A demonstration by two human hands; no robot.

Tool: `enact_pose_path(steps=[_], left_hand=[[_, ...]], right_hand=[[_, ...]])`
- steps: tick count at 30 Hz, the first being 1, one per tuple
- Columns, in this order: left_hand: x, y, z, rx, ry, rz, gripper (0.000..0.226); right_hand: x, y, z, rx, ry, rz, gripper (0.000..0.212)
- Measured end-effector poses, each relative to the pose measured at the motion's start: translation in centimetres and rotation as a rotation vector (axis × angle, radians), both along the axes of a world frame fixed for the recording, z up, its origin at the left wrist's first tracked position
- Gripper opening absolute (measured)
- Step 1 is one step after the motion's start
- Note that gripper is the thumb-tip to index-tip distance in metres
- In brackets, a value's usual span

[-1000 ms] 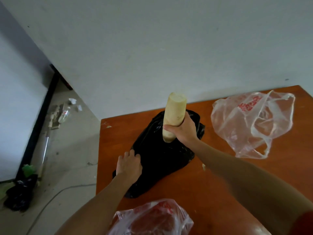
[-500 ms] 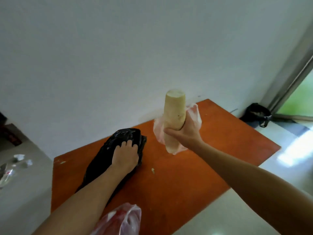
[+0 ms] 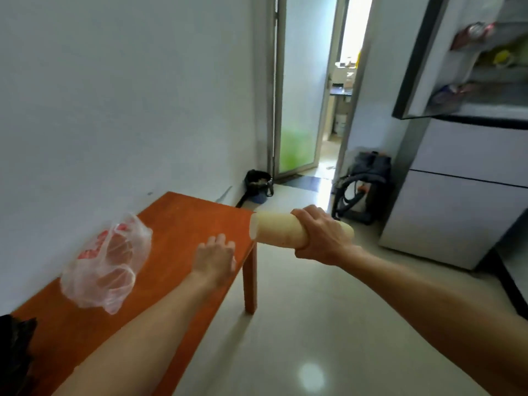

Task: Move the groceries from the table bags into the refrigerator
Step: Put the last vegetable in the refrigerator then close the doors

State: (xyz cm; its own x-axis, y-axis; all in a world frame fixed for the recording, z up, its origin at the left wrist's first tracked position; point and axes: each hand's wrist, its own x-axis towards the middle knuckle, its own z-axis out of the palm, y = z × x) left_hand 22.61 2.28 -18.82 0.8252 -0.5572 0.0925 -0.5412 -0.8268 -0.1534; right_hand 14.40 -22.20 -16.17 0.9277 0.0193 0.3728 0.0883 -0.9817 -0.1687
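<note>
My right hand [image 3: 323,237] grips a thick pale cream root vegetable [image 3: 274,232], held sideways in the air past the corner of the orange table [image 3: 183,221]. My left hand [image 3: 215,260] hovers over the table's right edge with loose fingers and holds nothing. A clear plastic bag with red print [image 3: 105,267] lies on the table near the wall. A black bag [image 3: 14,347] shows at the lower left edge. The refrigerator [image 3: 463,178] stands at the right, its upper door [image 3: 468,58] swung open with items on the door shelves.
A white wall runs along the table's far side. A dark backpack [image 3: 361,185] leans on the floor beside the refrigerator. A black bag [image 3: 258,182] sits by an open doorway [image 3: 323,90]. Pale tiled floor [image 3: 314,338] stretches between table and refrigerator.
The view has swung right from the table towards the refrigerator. My right hand carried the vegetable off the table and tipped it sideways. My left hand left the black bag.
</note>
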Motion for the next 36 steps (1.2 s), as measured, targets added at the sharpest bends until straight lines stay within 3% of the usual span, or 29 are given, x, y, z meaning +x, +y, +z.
enact_pose_path(steps=[7,14,24,36], left_hand=[[4.8,-18.7,0.2,-0.02,-0.046,-0.28,0.026],[9.2,-37.9,1.4,-0.03,-0.062,-0.496,0.028],[8.8,-62.6,4.1,-0.08,-0.066,-0.779,0.027],[7.1,-89.4,7.8,-0.154,-0.067,-0.815,0.025]], right_hand=[[-2.9,-16.5,-1.1,-0.18,0.035,-0.194,0.082],[-3.7,-32.1,0.1,-0.126,0.107,-0.493,0.083],[-9.0,-51.3,3.6,-0.051,-0.04,-0.796,0.079],[-8.5,-77.6,7.4,-0.067,-0.083,-0.866,0.076]])
